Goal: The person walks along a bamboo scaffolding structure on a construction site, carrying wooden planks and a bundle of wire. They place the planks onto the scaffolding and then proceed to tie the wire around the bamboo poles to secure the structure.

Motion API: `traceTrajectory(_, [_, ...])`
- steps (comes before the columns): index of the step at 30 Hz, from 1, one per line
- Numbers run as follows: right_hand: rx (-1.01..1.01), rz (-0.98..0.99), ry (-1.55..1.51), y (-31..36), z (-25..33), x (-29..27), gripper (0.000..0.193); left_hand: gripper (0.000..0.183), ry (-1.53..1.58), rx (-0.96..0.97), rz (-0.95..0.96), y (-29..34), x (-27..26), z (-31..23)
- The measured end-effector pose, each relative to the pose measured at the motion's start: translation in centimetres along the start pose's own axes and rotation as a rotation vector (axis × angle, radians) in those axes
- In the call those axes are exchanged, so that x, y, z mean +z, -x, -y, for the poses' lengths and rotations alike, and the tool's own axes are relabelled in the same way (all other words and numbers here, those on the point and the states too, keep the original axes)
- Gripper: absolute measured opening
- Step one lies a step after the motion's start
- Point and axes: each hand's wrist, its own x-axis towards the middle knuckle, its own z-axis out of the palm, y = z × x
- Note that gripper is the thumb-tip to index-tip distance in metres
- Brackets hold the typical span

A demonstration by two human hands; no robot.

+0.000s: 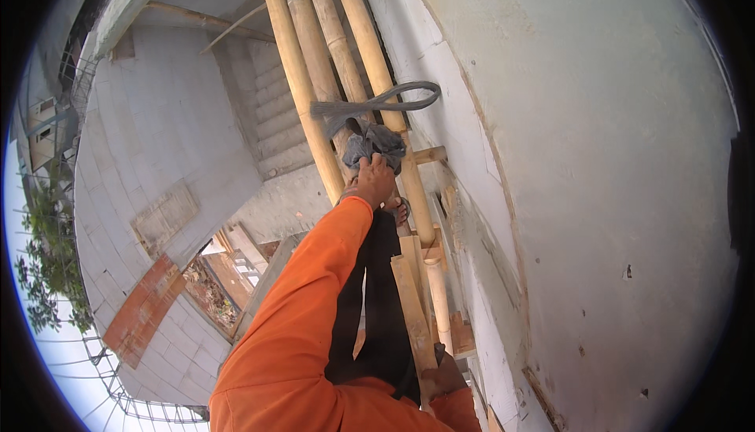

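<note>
The grey plastic bag (376, 147) sits on the bamboo poles (318, 39), the left hand's (373, 181) fingers against its near side; whether they grasp it I cannot tell. A push could tip it through a gap between poles, or slide the looped wire bundle (377, 105) beyond it off. The right hand (445, 375) is beside the timber (410, 294), its grip unclear; poor bracing there could cost balance.

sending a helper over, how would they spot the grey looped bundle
Find the bamboo poles up the middle, beside the pale wall. Just beyond the crumpled dark bag at the left hand, a grey bundle crosses them. Unlike the bag, its thin strands bend into a loop.
</note>
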Motion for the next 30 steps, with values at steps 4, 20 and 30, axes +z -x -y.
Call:
traceTrajectory(4, [0.026,0.029,0.147,-0.8,-0.4,-0.9,0.055,0.030,0.054,-0.033,-0.239,0.3,-0.1,0.7])
traceTrajectory(20, [0.174,-0.062,0.192,-3.3,-0.5,-2.9,0.058,0.036,0.324,-0.385,-0.424,-12.3,9.4,18.9])
traceTrajectory(30, [0.266,-0.049,0.196,-4.4,-2.5,-4.6,0.067,0.022,0.130,-0.321,-0.192,-16.1,10.8,19.0])
